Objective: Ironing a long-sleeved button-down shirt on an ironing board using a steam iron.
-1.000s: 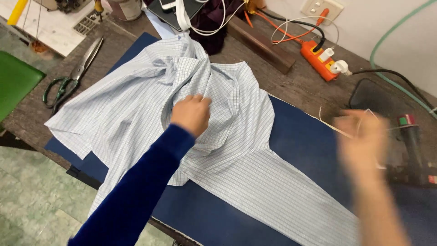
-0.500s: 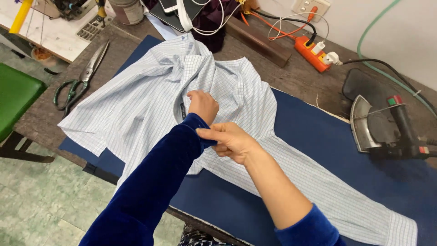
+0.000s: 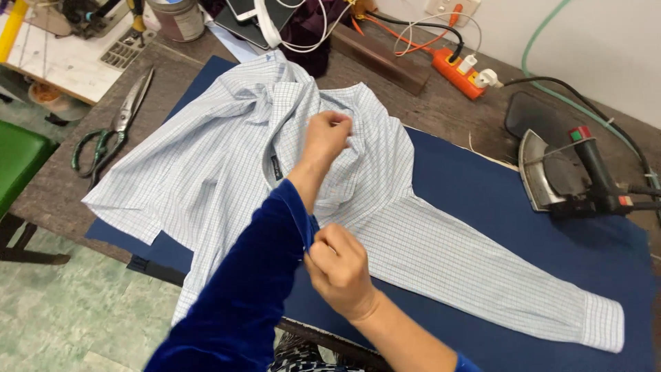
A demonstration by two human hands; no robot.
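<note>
1. Shirt (image 3: 227, 165), pale blue with a fine check, lies spread across a navy ironing pad (image 3: 482, 200) on a worn wooden table (image 3: 62, 179), its body bunched toward the collar and one long sleeve (image 3: 482, 269) stretched flat toward the right, cuff (image 3: 604, 322) near the pad's far corner.
2. The left hand (image 3: 327, 138) reaches out over the middle of the shirt, fingers drawn together and pinching a fold of fabric just below the collar.
3. The right hand (image 3: 339, 272) sits nearer the body, at the pad's front edge, its fingers closed on the blue velvet cuff (image 3: 299, 220) of the left arm's own sleeve rather than on the shirt; the laid-out shirt sleeve starts just beside it.
4. The shirt thus lies directly under both hands, the left touching it, the right hovering above its lower edge.
5. A steam iron (image 3: 564, 172) rests on its side at the right, well apart from the hands, its cord trailing off past a green hose (image 3: 551, 41).
6. Large tailor's scissors (image 3: 113, 131) with green handles lie on the bare table left of the shirt.
7. An orange power strip (image 3: 458, 69), white cables and a metal can (image 3: 177, 19) crowd the far edge.
8. A green stool seat (image 3: 17, 162) shows at the left.
</note>
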